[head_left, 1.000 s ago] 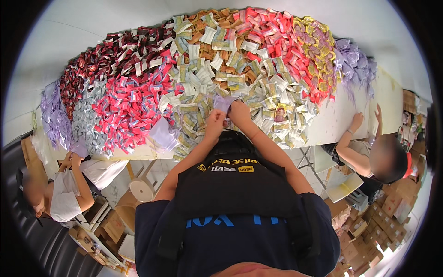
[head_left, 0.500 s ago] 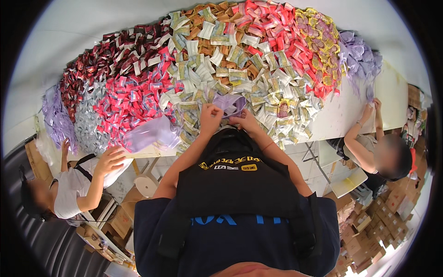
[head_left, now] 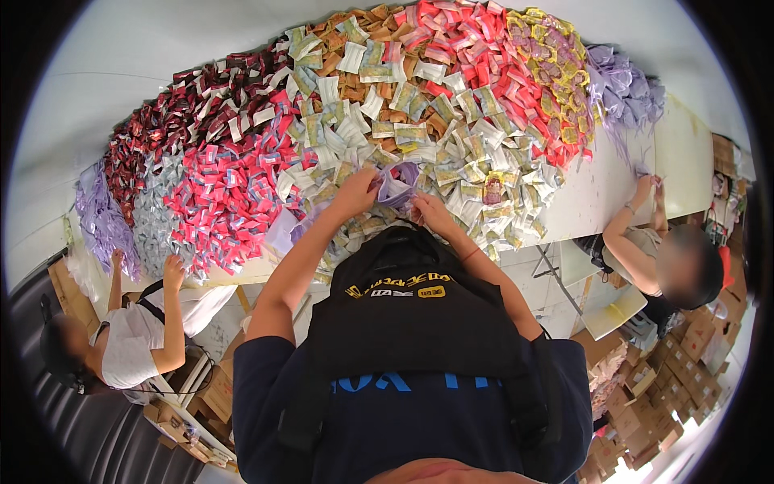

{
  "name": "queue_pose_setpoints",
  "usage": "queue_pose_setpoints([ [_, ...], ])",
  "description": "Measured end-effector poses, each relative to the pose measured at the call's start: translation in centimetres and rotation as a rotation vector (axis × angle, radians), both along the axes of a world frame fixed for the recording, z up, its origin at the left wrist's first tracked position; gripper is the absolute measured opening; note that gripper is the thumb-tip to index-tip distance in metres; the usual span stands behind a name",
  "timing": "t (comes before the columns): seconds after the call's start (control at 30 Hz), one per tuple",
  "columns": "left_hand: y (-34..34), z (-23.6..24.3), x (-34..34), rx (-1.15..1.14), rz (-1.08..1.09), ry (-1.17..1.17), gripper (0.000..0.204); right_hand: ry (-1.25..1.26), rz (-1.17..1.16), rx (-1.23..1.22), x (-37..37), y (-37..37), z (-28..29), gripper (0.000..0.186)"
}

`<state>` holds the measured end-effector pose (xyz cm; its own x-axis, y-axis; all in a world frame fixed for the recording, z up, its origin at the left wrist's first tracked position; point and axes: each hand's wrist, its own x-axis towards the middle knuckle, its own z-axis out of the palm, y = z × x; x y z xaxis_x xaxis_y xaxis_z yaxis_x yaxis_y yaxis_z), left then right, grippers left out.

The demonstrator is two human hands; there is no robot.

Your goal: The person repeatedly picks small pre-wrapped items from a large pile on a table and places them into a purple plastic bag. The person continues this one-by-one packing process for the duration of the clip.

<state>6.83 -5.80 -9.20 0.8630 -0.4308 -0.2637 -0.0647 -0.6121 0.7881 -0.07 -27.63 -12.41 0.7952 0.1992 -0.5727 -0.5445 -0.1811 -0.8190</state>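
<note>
My left hand (head_left: pixel 364 190) grips the left side of a translucent lilac bag (head_left: pixel 397 176), which is held open with some white material visible inside. My right hand (head_left: pixel 423 210) pinches the bag's lower right edge. Both hands are over a thick spread of small pale yellow and white packets (head_left: pixel 482 143), with red-pink packets (head_left: pixel 219 198) to the left and brown ones (head_left: pixel 339 52) behind. Another lilac bag (head_left: pixel 284 230) lies near the table's front edge, left of my left forearm, partly behind it.
One co-worker (head_left: pixel 129 339) reaches into grey packets at left; another (head_left: pixel 637 242) handles something small at right. Dark red, red and yellow packets and lilac bag heaps (head_left: pixel 103 210) cover the table (head_left: pixel 677 177). Chairs (head_left: pixel 609 310) and cardboard boxes (head_left: pixel 677 363) stand below.
The bag has been opened into a rounded mouth. My left hand moved up, my right hand down from its earlier higher position. The left co-worker's hands moved to the grey packets.
</note>
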Motion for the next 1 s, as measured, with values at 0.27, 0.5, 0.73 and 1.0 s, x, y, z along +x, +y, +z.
queue_pose_setpoints([
  [0.27,0.2,-1.8,-0.9,-0.224,0.171,0.170,0.021,-0.394,-0.015,-0.307,1.1,1.1,3.1,0.027],
  [0.5,2.3,-0.8,-0.8,-0.969,0.699,1.004,0.019,0.240,-0.115,0.427,0.1,-0.3,2.7,0.023],
  [0.73,7.6,0.1,-4.6,-1.601,1.257,1.068,0.020,0.119,-0.671,0.570,0.3,-2.5,3.4,0.023],
  [1.0,7.4,3.1,-6.5,-1.773,1.297,1.184,0.023,0.319,-0.595,0.656,2.3,-3.0,6.9,0.030],
])
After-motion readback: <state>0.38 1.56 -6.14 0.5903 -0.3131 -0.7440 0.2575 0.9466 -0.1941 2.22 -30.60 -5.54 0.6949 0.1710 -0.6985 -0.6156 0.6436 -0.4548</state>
